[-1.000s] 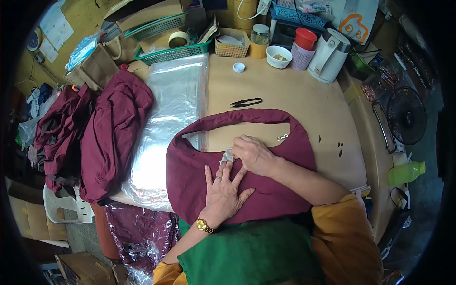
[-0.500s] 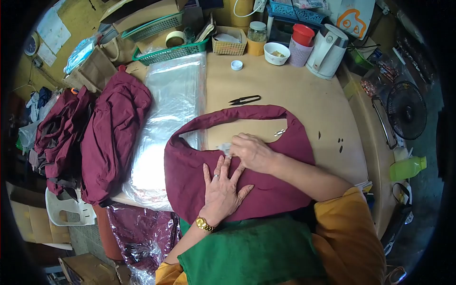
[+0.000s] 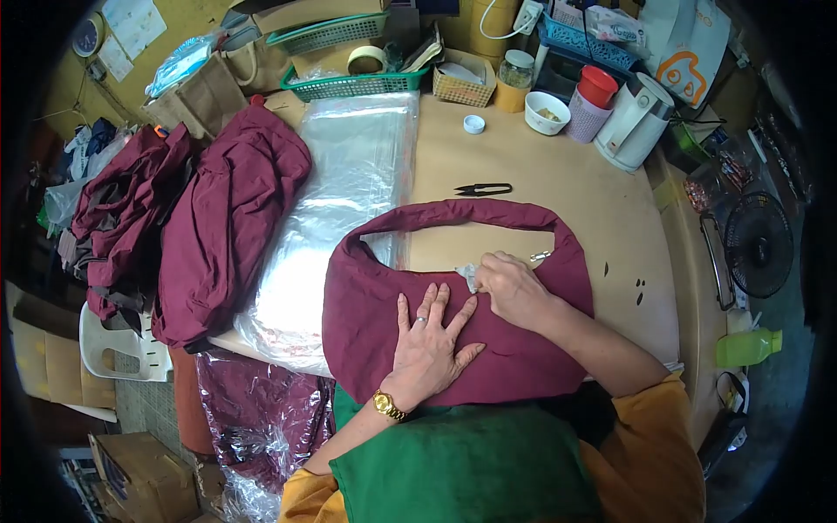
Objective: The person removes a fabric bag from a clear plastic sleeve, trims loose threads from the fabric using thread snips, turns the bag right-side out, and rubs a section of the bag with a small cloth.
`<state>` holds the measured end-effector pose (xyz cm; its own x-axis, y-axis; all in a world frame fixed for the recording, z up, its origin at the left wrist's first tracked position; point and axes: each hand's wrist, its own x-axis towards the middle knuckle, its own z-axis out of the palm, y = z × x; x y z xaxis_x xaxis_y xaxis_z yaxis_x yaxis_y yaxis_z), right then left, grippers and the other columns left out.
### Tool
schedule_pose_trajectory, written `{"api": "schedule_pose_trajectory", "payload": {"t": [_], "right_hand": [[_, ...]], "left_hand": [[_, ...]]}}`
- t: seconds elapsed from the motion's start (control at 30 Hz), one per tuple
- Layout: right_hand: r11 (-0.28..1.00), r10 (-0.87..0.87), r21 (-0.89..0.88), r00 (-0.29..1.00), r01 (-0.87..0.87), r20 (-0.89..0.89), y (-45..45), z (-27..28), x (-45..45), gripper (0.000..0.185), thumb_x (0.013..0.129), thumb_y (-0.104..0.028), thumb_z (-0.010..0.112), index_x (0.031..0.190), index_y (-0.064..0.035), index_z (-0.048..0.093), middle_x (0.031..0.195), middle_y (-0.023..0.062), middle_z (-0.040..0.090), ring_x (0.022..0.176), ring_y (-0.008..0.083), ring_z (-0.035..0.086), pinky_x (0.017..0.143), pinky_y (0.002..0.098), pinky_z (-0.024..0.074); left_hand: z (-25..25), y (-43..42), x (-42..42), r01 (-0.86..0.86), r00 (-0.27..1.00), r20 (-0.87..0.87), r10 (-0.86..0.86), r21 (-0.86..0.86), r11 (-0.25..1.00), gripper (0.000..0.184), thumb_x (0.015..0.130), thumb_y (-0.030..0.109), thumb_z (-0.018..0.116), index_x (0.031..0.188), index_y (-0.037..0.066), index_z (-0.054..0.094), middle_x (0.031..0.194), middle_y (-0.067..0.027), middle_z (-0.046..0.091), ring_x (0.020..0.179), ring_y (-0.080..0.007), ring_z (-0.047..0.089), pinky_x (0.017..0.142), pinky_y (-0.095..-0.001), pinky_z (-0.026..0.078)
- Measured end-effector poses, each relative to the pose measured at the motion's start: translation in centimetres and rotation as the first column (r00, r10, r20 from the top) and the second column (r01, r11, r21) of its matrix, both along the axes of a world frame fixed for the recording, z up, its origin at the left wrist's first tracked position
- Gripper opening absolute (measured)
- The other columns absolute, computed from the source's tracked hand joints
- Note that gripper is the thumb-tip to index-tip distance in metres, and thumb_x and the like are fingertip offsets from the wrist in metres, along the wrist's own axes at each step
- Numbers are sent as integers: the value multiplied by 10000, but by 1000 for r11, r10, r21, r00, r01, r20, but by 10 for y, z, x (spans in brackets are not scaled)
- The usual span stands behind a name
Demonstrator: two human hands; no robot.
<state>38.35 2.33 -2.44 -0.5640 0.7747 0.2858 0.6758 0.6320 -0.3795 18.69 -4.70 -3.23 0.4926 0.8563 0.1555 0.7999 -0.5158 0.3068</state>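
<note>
A maroon fabric bag (image 3: 375, 318) lies flat on the brown table, its handle loop toward the back. My left hand (image 3: 430, 336) rests on the bag's body with fingers spread, a gold watch on its wrist. To its right, my right hand (image 3: 510, 288) pinches a small whitish cloth or paper (image 3: 468, 276) at the bag's upper opening edge. A small metal clip (image 3: 540, 256) shows at the right inner edge of the handle. Black thread snips (image 3: 483, 189) lie behind the bag.
Stacked clear plastic sleeves (image 3: 349, 174) lie left of the bag, beside more maroon bags (image 3: 231, 218). Along the back stand a green basket (image 3: 357, 85), a jar (image 3: 514, 80), a white bowl (image 3: 547, 113) and a kettle (image 3: 635, 122). A white cap (image 3: 473, 124) sits nearby.
The camera view has shifted, so most things appear further right. My right hand and the whitish piece have moved right along the bag's edge, away from my left fingertips.
</note>
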Motion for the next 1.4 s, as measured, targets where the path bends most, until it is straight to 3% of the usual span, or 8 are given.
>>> {"api": "schedule_pose_trajectory", "payload": {"t": [0.27, 0.37, 0.47, 0.6, 0.67, 0.7, 0.83, 1.4], "right_hand": [[1000, -18, 2, 992, 18, -126, -1, -12, -14, 141, 721, 9, 678, 838, -29, 609, 876, 128, 555, 880, 328, 584, 771, 431, 497], [997, -74, 6, 975, 77, -209, -10, -13, -2, 103, 766, 18, 656, 831, -33, 596, 864, 122, 541, 856, 323, 573, 759, 435, 484], [994, -100, 29, 966, 110, -239, -15, -15, -6, 85, 790, 64, 638, 817, -5, 596, 832, 135, 511, 817, 330, 565, 718, 415, 480], [994, -92, 49, 980, 102, -178, -17, -12, -9, 91, 787, 34, 627, 825, -22, 567, 862, 121, 520, 841, 308, 549, 773, 427, 455], [995, -53, 84, 998, 54, -23, -16, -8, -11, 96, 783, 44, 608, 850, -10, 566, 897, 133, 522, 874, 302, 546, 780, 414, 458], [995, -43, 86, 999, 44, -18, -16, -5, -12, 96, 783, 44, 608, 850, -10, 566, 897, 133, 522, 874, 302, 546, 780, 414, 458], [999, -13, 45, 1000, 13, -17, -15, 2, -14, 81, 799, 57, 581, 856, 3, 563, 914, 142, 521, 869, 314, 546, 770, 420, 467], [995, -39, -93, 988, 25, -152, -15, -5, -5, 162, 864, 16, 575, 1015, -24, 619, 933, 129, 540, 905, 313, 577, 799, 436, 485]], "left_hand": [[4, -1, -4, -27, 996, 88, 26, 11, 1000, 533, 911, 501, 586, 1306, 144, 608, 1432, -199, 461, 1403, -346, 358, 1142, -648, 140], [32, 3, -33, 71, 692, 714, 106, -213, 974, 149, 845, 80, 714, 990, 54, 735, 1007, -109, 718, 1053, -303, 665, 1053, -519, 407], [129, -27, -78, -335, 565, 825, -29, 261, 905, 118, 874, 52, 629, 960, 11, 698, 936, -129, 683, 924, -271, 650, 897, -444, 514], [200, -60, -124, -301, 443, 595, -671, 803, 514, 284, 958, 222, 507, 1045, -32, 598, 987, -158, 566, 1009, -297, 542, 1009, -489, 431], [226, -64, -99, -405, 623, 590, -513, 805, 434, 121, 962, 200, 590, 982, 105, 663, 997, -70, 667, 1169, -156, 582, 1050, -491, 445], [230, -51, -86, -435, 427, 605, -672, 789, 433, 160, 957, 176, 558, 964, 50, 656, 910, -86, 675, 981, -191, 649, 1029, -420, 477], [237, -72, -165, -156, 436, 417, -798, 908, 389, 200, 957, 231, 567, 990, 60, 663, 921, -81, 679, 934, -201, 649, 1020, -410, 473], [219, -51, -106, -280, 440, 609, -660, 791, 544, 194, 924, 200, 585, 985, 30, 657, 945, -98, 634, 923, -243, 607, 910, -412, 479]]}}
